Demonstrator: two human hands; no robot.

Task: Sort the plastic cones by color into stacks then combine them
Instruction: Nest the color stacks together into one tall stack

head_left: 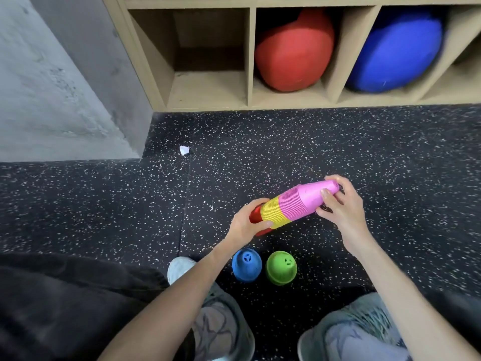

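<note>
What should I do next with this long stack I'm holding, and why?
Probably lower the held stack, wide red end first, over the blue stack standing on the floor. Pink, yellow and red are already joined between your left hand and right hand; blue and the green stack stand apart, uncombined.

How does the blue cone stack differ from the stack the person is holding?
The blue stack stands upright on the floor, untouched; the held stack is tilted in the air, gripped by the left hand and right hand. The blue stack is one color; the held stack shows pink, yellow and red bands. The held stack looks longer. Both are nested plastic cones.
</note>
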